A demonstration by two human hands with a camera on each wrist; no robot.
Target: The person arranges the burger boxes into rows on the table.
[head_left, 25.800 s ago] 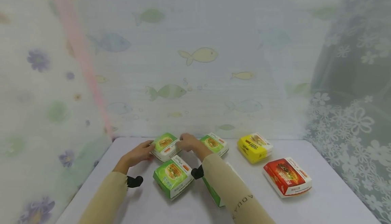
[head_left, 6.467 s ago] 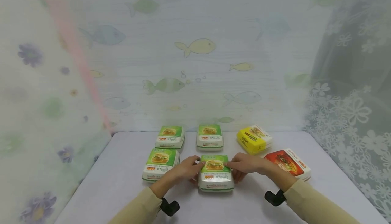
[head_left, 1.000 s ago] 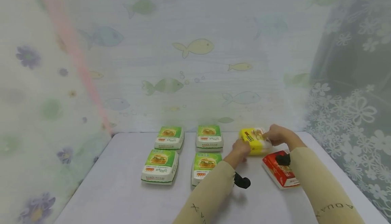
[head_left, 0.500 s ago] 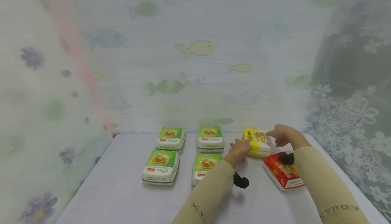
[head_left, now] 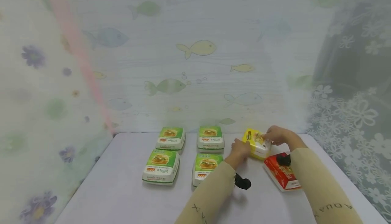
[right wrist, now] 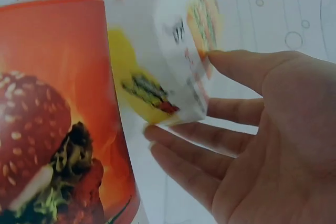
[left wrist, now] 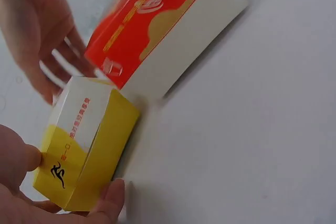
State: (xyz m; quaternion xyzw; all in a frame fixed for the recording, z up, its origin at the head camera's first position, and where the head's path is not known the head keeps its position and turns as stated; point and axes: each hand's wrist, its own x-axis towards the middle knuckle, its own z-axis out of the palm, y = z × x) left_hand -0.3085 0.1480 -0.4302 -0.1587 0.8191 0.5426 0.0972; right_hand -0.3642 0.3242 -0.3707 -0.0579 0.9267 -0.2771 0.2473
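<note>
Yellow box at far right of table, just beyond red box. L. hand pinches its left end; r. hand, fingers straight, touches its right side.

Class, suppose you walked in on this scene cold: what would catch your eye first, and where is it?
First, the yellow burger box at the back right of the white table, held between the left hand and the right hand. Just in front of it lies a red burger box. To the left, four green burger boxes sit in a neat two-by-two block.
</note>
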